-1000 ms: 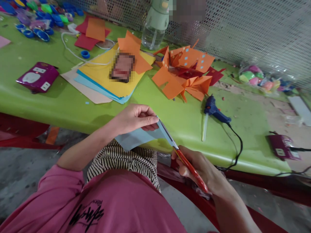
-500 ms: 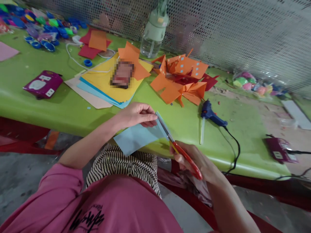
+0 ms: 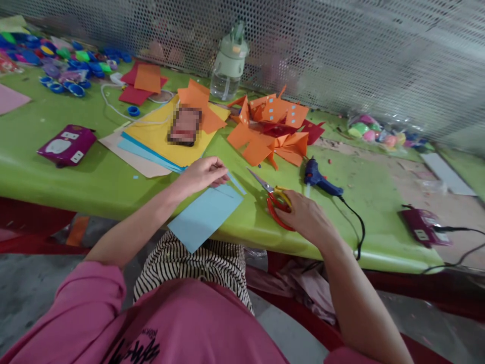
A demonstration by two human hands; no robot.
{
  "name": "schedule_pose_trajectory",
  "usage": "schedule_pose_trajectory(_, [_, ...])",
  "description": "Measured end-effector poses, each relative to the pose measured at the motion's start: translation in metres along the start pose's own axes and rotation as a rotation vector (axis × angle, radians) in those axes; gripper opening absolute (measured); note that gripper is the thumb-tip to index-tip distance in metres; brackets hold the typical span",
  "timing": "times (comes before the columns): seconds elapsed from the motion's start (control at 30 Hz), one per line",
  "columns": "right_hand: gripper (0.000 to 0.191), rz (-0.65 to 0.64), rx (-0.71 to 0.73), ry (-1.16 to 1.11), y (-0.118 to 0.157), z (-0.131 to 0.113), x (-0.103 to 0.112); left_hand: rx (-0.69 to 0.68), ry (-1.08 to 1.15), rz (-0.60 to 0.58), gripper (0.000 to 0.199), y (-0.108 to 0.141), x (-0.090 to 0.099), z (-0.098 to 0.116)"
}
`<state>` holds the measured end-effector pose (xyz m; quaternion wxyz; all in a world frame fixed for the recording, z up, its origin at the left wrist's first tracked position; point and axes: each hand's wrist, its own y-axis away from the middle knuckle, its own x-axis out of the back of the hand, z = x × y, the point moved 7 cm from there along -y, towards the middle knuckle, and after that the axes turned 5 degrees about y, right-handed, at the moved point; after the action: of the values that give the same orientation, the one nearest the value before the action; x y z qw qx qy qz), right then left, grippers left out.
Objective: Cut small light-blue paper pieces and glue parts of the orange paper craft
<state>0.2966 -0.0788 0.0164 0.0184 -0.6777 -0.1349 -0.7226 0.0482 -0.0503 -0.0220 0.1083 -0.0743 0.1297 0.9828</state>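
Observation:
Between the closed fingers of my left hand (image 3: 208,173) is light blue paper. A narrow blue paper strip (image 3: 237,183) sticks out to the right of the fingertips. The larger blue sheet (image 3: 204,216) spreads below that hand and overhangs the table's front edge. Whether the fingers pinch both pieces is hidden. My right hand (image 3: 307,215) grips the red and yellow handles of the scissors (image 3: 270,189). Their blades point up and left, apart from the paper, low over the green tabletop or on it. To the right of them lies a blue glue gun (image 3: 320,178).
Yellow sheets (image 3: 151,139) carry a phone (image 3: 185,125). Folded orange paper pieces (image 3: 250,136) lie behind my hands, near a water bottle (image 3: 229,63). Purple power boxes (image 3: 66,145) sit at left and right. A black cord (image 3: 359,227) trails from the glue gun over the front edge.
The scissors have come away from the paper and moved down to the tabletop at the right. A narrow strip now shows separate from the blue sheet. My left hand has shifted slightly left.

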Motion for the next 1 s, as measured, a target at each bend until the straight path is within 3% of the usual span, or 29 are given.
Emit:
schedule_pose_trajectory(0.13, [0.042, 0.135, 0.112, 0.004, 0.000, -0.002, -0.001, -0.014, 0.066, 0.023, 0.019, -0.002, -0.002, 0.005])
schedule_pose_trajectory(0.2, [0.042, 0.157, 0.097, 0.020, -0.002, -0.001, 0.001, -0.018, 0.083, 0.015, 0.019, 0.000, -0.004, 0.008])
schedule_pose_trajectory(0.3, [0.040, 0.298, 0.078, -0.008, 0.001, -0.012, 0.010, -0.051, 0.093, 0.064, 0.015, 0.005, -0.001, 0.015])
schedule_pose_trajectory(0.37, [0.040, 0.373, 0.230, -0.093, 0.009, -0.039, 0.011, -0.106, 0.094, 0.121, 0.016, 0.009, 0.004, 0.024])
schedule_pose_trajectory(0.43, [0.045, 0.290, 0.545, -0.163, 0.022, -0.082, -0.001, -0.159, 0.079, 0.161, 0.018, 0.014, 0.009, 0.035])
schedule_pose_trajectory(0.47, [0.052, 0.257, 0.649, -0.144, 0.028, -0.101, -0.008, -0.182, 0.065, 0.174, 0.020, 0.016, 0.012, 0.040])
schedule_pose_trajectory(0.5, [0.061, 0.253, 0.661, -0.122, 0.029, -0.112, -0.013, -0.204, 0.049, 0.185, 0.021, 0.018, 0.014, 0.044])
schedule_pose_trajectory(0.57, [0.074, 0.259, 0.608, -0.090, 0.019, -0.126, -0.018, -0.257, 0.016, 0.202, 0.023, 0.022, 0.018, 0.053])
schedule_pose_trajectory(0.67, [0.074, 0.233, 0.586, -0.055, -0.012, -0.136, -0.017, -0.340, -0.009, 0.216, 0.027, 0.027, 0.022, 0.062])
schedule_pose_trajectory(0.83, [0.065, 0.167, 0.374, -0.018, -0.081, -0.121, -0.002, -0.336, -0.033, 0.234, 0.028, 0.022, 0.022, 0.064])
schedule_pose_trajectory(0.93, [0.057, 0.225, 0.259, -0.077, -0.090, -0.104, 0.011, -0.314, -0.035, 0.219, 0.027, 0.014, 0.019, 0.063])
schedule_pose_trajectory(1.0, [0.051, 0.298, 0.241, -0.353, -0.077, -0.090, 0.020, -0.304, -0.035, 0.197, 0.027, 0.012, 0.016, 0.062])
